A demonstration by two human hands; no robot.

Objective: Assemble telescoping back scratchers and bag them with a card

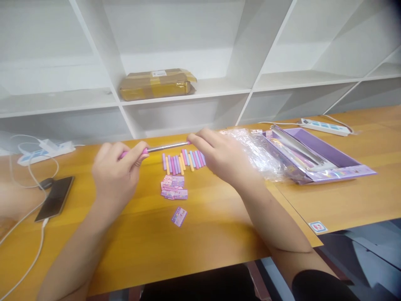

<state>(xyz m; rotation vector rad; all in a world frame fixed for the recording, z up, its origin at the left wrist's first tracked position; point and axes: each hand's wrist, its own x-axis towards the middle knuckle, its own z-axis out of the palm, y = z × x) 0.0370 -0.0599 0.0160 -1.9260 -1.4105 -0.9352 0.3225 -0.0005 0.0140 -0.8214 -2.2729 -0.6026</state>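
Both hands hold a thin silver rod with pink ends (166,147) level above the wooden table (219,225). My left hand (114,175) is closed round its pink left end. My right hand (219,156) pinches the right end with its fingertips. Just beneath the rod lies a row of several small pastel sticks (183,161) in purple, pink, yellow and blue. Nearer to me lie a small pile of purple printed cards (173,187) and one single card (179,216).
A purple box (332,161) with crumpled clear plastic wrap (253,150) lies at the right. A phone (54,197) on a white cable lies at the left, with power strips (46,149) at both back corners. White shelves behind hold a brown parcel (156,83).
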